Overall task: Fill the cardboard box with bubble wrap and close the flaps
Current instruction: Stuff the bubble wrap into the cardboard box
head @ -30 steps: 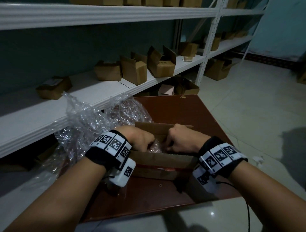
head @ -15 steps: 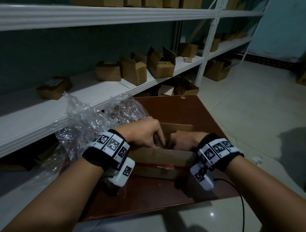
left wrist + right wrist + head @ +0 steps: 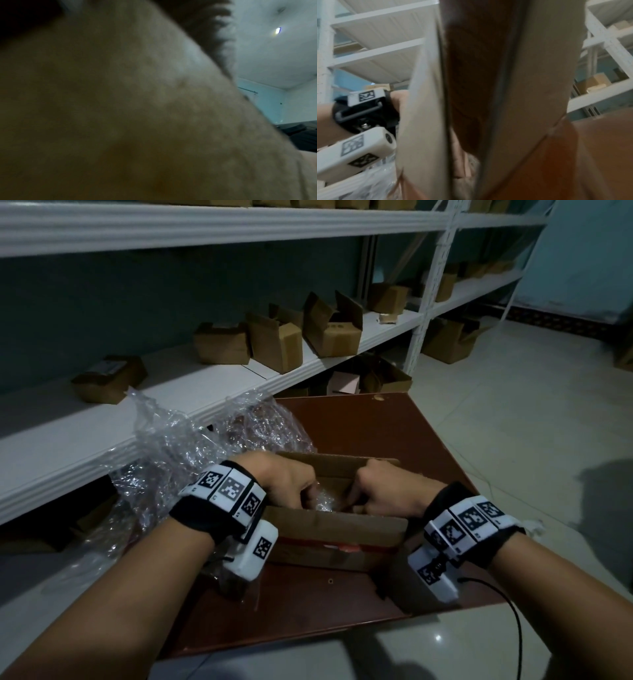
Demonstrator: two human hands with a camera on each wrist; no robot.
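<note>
Two hands tuck bubble wrap into an open cardboard box.

The left hand point(image 3: 289, 481) and right hand point(image 3: 387, 491) reach down into the cardboard box point(image 3: 337, 530), fingers curled on the bubble wrap point(image 3: 323, 501) inside, probably packing it low so the upright flaps can fold shut. More loose wrap point(image 3: 178, 453) lies heaped just left. The box sits on a reddish-brown surface point(image 3: 394, 422) over pale floor tiles, beside white shelving point(image 3: 212, 381) holding small cartons.
</note>
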